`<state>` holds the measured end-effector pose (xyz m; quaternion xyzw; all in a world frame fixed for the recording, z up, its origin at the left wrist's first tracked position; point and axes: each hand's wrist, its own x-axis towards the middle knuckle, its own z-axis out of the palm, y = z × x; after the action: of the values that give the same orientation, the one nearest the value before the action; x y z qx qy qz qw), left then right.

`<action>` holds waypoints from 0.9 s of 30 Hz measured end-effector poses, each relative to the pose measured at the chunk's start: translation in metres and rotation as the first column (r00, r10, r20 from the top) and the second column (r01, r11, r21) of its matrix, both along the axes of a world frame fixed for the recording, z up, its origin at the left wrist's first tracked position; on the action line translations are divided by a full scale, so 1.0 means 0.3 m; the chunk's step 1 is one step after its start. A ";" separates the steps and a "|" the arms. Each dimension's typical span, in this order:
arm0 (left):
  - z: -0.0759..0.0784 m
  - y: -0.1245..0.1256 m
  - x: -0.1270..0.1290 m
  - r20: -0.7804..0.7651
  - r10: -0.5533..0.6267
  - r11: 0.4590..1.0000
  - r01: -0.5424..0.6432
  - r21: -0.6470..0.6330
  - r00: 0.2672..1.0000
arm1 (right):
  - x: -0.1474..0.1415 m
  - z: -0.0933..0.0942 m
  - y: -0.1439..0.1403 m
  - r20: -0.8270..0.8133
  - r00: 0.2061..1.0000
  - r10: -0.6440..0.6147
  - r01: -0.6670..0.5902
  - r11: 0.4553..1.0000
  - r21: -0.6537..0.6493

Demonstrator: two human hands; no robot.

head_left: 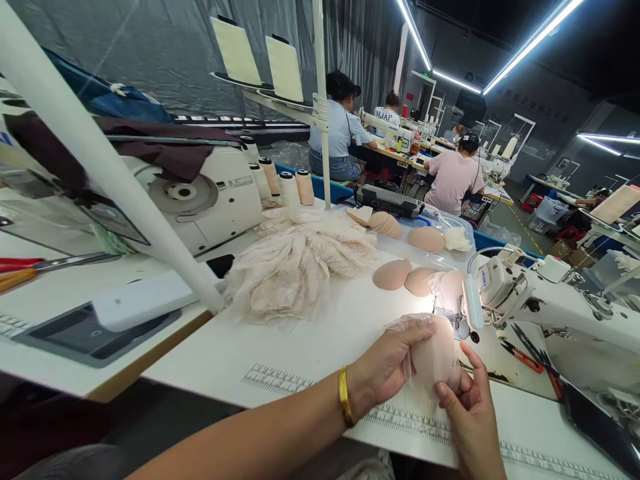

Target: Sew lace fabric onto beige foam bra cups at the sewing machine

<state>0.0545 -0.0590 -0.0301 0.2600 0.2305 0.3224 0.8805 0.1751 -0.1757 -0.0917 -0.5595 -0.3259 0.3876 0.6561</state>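
Note:
Between my two hands is a beige bra cup [434, 360] with sheer pale mesh fabric over it, held just in front of the sewing machine's lit needle area. My left hand [387, 363], with a gold bracelet at the wrist, pinches its upper left edge between thumb and fingers. At its lower right edge my right hand [467, 400] grips with the thumb in front and the fingers partly behind, the index finger raised. Beyond them a lace-trimmed cup [449, 288] lies by the needle, beside further beige cups [393, 274]. The sewing machine [520, 283] stands to the right.
A heap of cream lace [305, 263] covers the table's left middle. Behind it stand thread cones [289, 190] and a clear tray [463, 233] with stacked cups. Scissors [537, 350] and red snips [523, 357] lie right. A white pole [100, 153] crosses at left. Co-workers [455, 175] sit beyond.

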 end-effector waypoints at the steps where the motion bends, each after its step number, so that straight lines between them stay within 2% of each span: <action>1: 0.010 0.011 -0.008 -0.012 -0.013 1.000 0.014 0.020 1.000 | 0.017 0.000 -0.007 0.023 0.999 0.039 -0.039 0.999 0.005; 3: 0.040 0.034 -0.035 -0.038 -0.107 0.987 0.111 0.120 0.994 | 0.064 0.009 -0.016 0.110 0.989 0.100 -0.100 0.995 0.000; 4: 0.058 0.046 -0.050 -0.063 -0.192 0.955 0.201 0.217 0.979 | 0.093 0.017 -0.015 0.190 0.974 0.123 -0.124 0.992 -0.007; 5: 0.076 0.058 -0.064 -0.112 -0.294 0.883 0.314 0.350 0.949 | 0.125 0.029 -0.008 0.306 0.941 0.146 -0.151 0.989 -0.008; 6: 0.092 0.071 -0.074 -0.185 -0.388 0.748 0.426 0.509 0.903 | 0.159 0.043 0.005 0.455 0.875 0.166 -0.188 0.982 0.003; 7: 0.103 0.086 -0.079 -0.282 -0.436 0.548 0.501 0.670 0.855 | 0.195 0.057 0.025 0.622 0.763 0.174 -0.233 0.972 0.014; 8: 0.108 0.102 -0.077 -0.376 -0.419 0.315 0.520 0.794 0.827 | 0.229 0.070 0.050 0.788 0.595 0.162 -0.293 0.956 0.024; 9: 0.106 0.120 -0.066 -0.443 -0.352 0.082 0.499 0.863 0.825 | 0.261 0.081 0.078 0.906 0.404 0.125 -0.345 0.938 0.024; 10: 0.098 0.140 -0.049 -0.475 -0.264 -0.117 0.461 0.880 0.839 | 0.289 0.089 0.107 0.970 0.226 0.091 -0.364 0.932 -0.002; 11: 0.084 0.160 -0.026 -0.480 -0.181 -0.269 0.427 0.863 0.858 | 0.313 0.093 0.135 0.995 0.078 0.060 -0.372 0.928 -0.027; 12: 0.067 0.181 -0.001 -0.484 -0.122 -0.374 0.411 0.831 0.867 | 0.333 0.093 0.159 0.999 -0.030 0.039 -0.363 0.930 -0.047; 13: 0.048 0.200 0.025 -0.497 -0.094 -0.439 0.412 0.799 0.863 | 0.348 0.089 0.177 0.995 -0.101 0.026 -0.341 0.938 -0.060; 14: 0.029 0.218 0.048 -0.510 -0.095 -0.469 0.413 0.780 0.855 | 0.359 0.084 0.187 0.990 -0.141 0.016 -0.318 0.946 -0.061; 15: 0.012 0.233 0.066 -0.511 -0.111 -0.464 0.410 0.785 0.853 | 0.367 0.079 0.192 0.987 -0.157 0.013 -0.293 0.954 -0.059; 17: -0.017 0.253 0.087 -0.482 -0.148 -0.378 0.401 0.834 0.863 | 0.377 0.071 0.184 0.989 -0.145 0.031 -0.267 0.961 -0.070; 19: -0.040 0.259 0.090 -0.459 -0.159 -0.271 0.409 0.871 0.874 | 0.380 0.071 0.167 0.992 -0.110 0.064 -0.290 0.952 -0.094; 20: -0.050 0.258 0.088 -0.463 -0.159 -0.238 0.421 0.875 0.872 | 0.380 0.072 0.160 0.993 -0.093 0.078 -0.307 0.946 -0.103; 23: -0.074 0.247 0.081 -0.480 -0.148 -0.202 0.449 0.871 0.865 | 0.379 0.075 0.151 0.995 -0.073 0.072 -0.301 0.949 -0.091; 27: -0.090 0.235 0.087 -0.464 -0.124 -0.173 0.441 0.881 0.877 | 0.381 0.069 0.156 0.993 -0.098 0.069 -0.230 0.969 -0.090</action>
<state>0.0806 0.0114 -0.0573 0.8963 -0.0528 0.1489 0.4144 0.2895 -0.1288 -0.0711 -0.5859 -0.7826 -0.0949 0.1880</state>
